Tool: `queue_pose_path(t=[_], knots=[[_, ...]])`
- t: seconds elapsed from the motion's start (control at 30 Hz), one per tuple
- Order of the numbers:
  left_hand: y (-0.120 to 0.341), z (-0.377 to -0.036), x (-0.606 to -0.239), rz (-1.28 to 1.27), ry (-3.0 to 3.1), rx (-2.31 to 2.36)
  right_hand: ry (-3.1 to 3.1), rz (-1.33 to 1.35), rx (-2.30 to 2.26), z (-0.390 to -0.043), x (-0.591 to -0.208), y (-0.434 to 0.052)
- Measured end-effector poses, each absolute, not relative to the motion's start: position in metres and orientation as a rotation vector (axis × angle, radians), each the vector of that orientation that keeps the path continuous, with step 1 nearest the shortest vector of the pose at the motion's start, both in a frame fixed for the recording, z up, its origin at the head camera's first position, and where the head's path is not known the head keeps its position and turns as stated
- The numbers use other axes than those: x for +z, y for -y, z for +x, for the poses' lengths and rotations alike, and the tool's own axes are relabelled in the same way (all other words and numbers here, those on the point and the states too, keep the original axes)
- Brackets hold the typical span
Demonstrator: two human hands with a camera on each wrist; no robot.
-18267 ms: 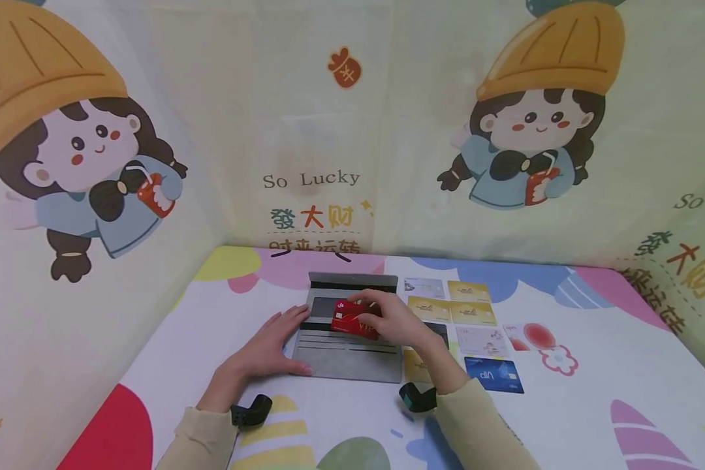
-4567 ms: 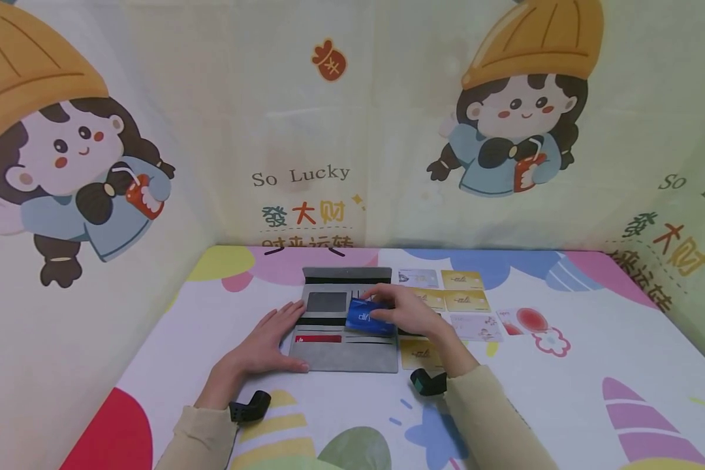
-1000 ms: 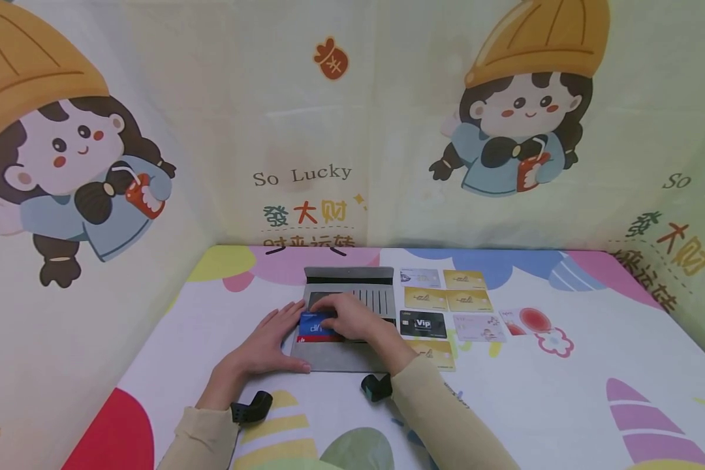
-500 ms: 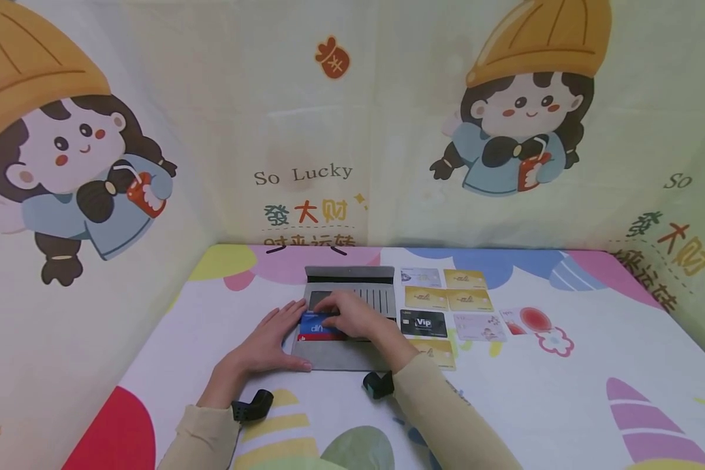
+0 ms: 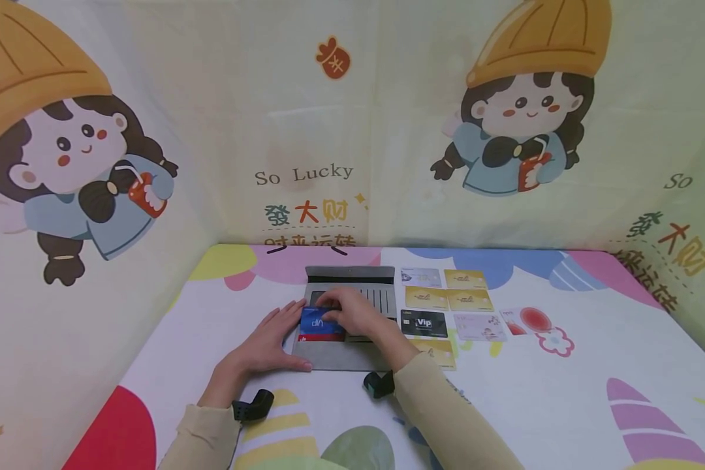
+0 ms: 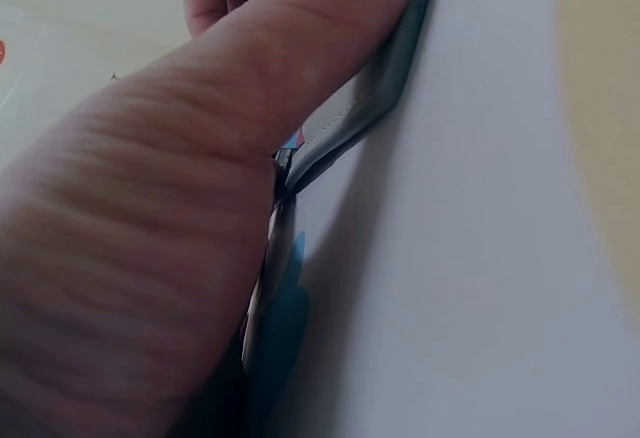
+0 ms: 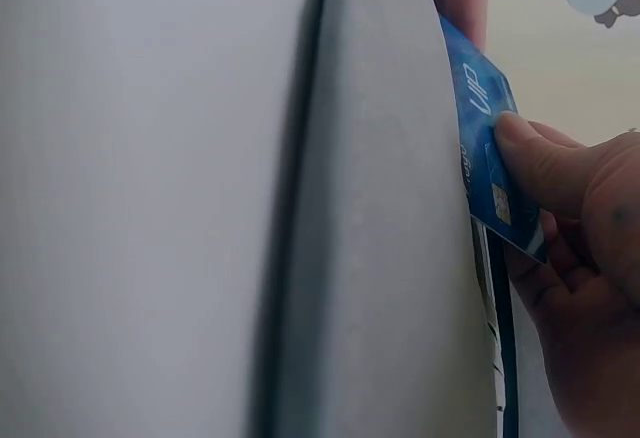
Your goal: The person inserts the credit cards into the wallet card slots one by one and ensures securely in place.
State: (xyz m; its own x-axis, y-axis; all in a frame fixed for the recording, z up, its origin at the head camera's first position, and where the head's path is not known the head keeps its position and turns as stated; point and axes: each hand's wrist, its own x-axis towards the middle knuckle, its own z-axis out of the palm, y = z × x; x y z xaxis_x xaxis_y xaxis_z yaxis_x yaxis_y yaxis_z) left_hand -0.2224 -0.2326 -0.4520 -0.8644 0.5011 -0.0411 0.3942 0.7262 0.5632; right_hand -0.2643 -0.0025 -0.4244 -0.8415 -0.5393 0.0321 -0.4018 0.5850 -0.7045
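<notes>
A right hand extending from a beige sleeve pinches a blue VIP card over the left half of an open gray wallet lying on a white, brightly patterned surface. The right wrist view shows the thumb pressed to the card's printed face and the other fingers behind it. The card's lower edge runs right along the exposed strip of a red card; whether that edge is inside a slot cannot be told. The left hand lies at the wallet's left side, its fingers extended and apart, its thumb resting at the lower left corner. A row of slots lines the right of the wallet's upper panel, just below a dark band and a flap. Past the wallet's right side, more cards lie flat: a pale card at the back with a gold card beside it, two more gold ones side by side in the next row, then a black Vip card and a pale pink card, with another gold one nearest, partly hidden by the right arm. Behind the surface hangs a cream backdrop printed with "So Lucky" and cartoon figures in orange hats.
</notes>
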Motion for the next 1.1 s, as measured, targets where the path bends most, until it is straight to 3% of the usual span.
queue_pose_path(t=[1.1], knots=[[0.232,-0.2224,-0.4528,0.728,-2.76,0.8,-2.642,-0.712,-1.044,-0.2622,-0.4258,0.0059]])
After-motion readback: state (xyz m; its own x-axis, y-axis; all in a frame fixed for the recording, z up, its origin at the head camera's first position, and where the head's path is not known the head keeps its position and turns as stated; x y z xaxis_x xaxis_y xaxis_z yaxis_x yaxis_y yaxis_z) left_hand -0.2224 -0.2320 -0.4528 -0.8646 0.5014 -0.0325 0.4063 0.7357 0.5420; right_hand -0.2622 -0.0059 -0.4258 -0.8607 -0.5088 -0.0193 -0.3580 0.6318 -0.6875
